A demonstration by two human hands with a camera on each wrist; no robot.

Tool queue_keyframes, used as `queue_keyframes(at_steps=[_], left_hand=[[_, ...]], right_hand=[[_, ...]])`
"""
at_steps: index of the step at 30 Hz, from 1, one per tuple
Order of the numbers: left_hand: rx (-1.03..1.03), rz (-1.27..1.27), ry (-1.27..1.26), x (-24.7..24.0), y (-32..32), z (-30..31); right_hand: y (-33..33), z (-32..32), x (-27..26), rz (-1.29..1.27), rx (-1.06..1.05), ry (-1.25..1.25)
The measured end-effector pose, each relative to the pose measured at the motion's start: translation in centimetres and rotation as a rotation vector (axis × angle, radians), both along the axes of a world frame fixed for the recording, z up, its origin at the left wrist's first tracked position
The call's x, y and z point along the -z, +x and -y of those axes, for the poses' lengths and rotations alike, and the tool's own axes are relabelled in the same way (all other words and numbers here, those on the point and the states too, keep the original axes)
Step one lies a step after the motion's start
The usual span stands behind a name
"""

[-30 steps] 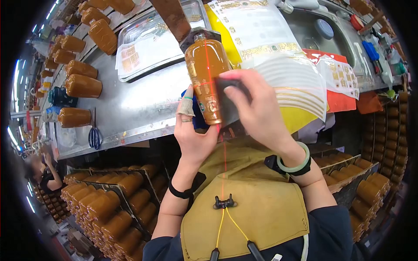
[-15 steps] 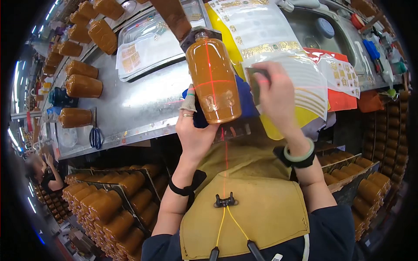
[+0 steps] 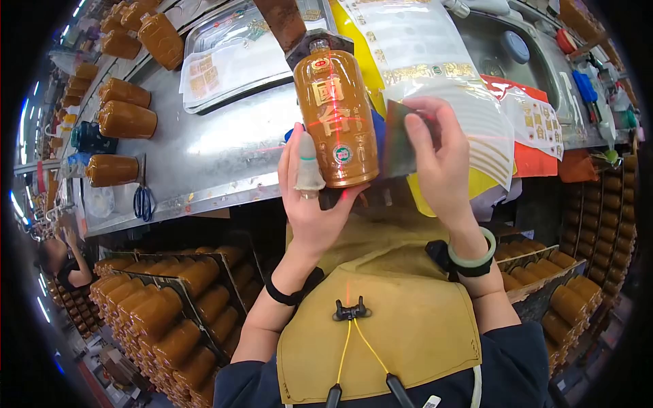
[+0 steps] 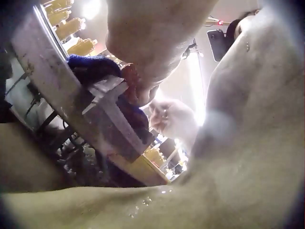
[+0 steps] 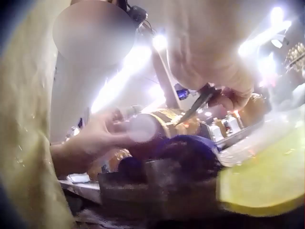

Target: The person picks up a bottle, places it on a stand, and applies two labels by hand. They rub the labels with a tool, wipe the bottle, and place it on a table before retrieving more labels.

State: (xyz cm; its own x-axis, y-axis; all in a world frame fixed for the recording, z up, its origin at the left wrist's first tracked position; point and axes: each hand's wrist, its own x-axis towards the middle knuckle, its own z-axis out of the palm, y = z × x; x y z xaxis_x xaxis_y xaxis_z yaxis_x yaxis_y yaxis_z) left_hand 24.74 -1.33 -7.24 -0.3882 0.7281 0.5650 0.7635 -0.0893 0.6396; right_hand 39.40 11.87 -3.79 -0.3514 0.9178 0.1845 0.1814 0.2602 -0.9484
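A glossy brown bottle (image 3: 354, 95) lies with its neck toward a rusty metal bracket (image 3: 299, 47) and its base toward me. Large gold characters, a small red emblem and a round green-and-white one face up. My left hand (image 3: 316, 217) holds the bottle at its base, fingers along the left side and thumb at the bottom edge; pale covers (image 3: 309, 178) sheathe a finger. Just right of the bottle, my right hand (image 3: 443, 160) pinches a thin dark flat scraper (image 3: 400, 139) between thumb and fingers. The right wrist view shows this scraper (image 5: 198, 105) close above the bottle.
Blue cloth (image 5: 190, 152) lies under the bottle. Decal sheets (image 3: 462, 115) spread at right over yellow, near a sink (image 3: 476, 47). A metal tray (image 3: 245, 98), scissors (image 3: 143, 202) and more brown bottles (image 3: 126, 121) stand left. Stacked bottles (image 3: 156, 313) fill racks below.
The bottle has turned from a mostly plain side to its gold-lettered face. My right hand has drawn the scraper off to the right of the bottle. My left hand stays at the base.
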Motion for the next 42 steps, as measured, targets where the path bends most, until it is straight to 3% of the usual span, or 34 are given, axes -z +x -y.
queue_keyframes(at_steps=[1, 2, 3, 6, 7, 8, 10, 14, 15, 19, 23, 34, 38, 40, 42], left_hand=[[-0.042, 0.061, -0.037, 0.4, 0.2, -0.1], [-0.085, 0.121, -0.073, 0.8, 0.3, -0.1], [-0.098, 0.25, -0.141, 2.1, -0.1, -0.1], [-0.035, 0.185, -0.191, 1.2, -1.0, 0.2], [-0.013, 0.091, -0.166, 0.6, -1.2, 0.4], [-0.015, 0.093, -0.165, 0.0, -1.2, 0.1], [-0.016, 0.099, -0.09, -1.6, -1.0, -0.3], [0.04, 0.279, -0.242, -0.3, -1.0, -0.6], [0.02, 0.189, -0.192, 0.1, -1.1, -0.5], [-0.012, 0.265, -0.205, 0.2, -0.3, 0.0], [-0.053, 0.089, -0.162, -0.4, 0.2, -0.1], [-0.112, 0.033, -0.137, -1.0, 0.4, -0.2], [-0.108, 0.046, -0.068, -2.2, 0.2, -0.5], [-0.041, 0.157, 0.009, -2.0, 0.2, -0.8], [-0.035, 0.129, -0.004, -1.8, 0.0, -0.8]], right_hand=[[-0.4, 1.1, -1.4, -0.081, -0.092, -0.111], [-0.8, 1.5, -0.4, -0.061, -0.164, 0.049], [-0.9, 1.4, 1.0, -0.04, -0.148, 0.042], [0.2, -1.6, 2.6, 0.215, -0.001, 0.166], [0.9, -1.8, 2.3, 0.127, 0.007, -0.014], [1.1, -1.9, 1.9, 0.129, 0.005, -0.013], [1.3, -1.0, 0.7, -0.112, -0.04, -0.167], [1.1, 0.6, 0.3, -0.006, -0.142, -0.06], [1.0, 0.9, 0.4, -0.009, -0.136, -0.083], [0.3, 1.3, 1.1, -0.063, -0.124, -0.099], [-0.2, 1.2, -0.3, -0.025, -0.155, -0.059], [-3.5, 0.2, -4.2, 0.17, -0.309, 0.349], [-2.2, -2.6, -4.6, 0.181, -0.17, 0.821], [-0.9, -1.1, -4.0, 0.22, -0.499, 0.95], [-0.5, 0.4, -3.4, 0.156, -0.609, 0.954]])
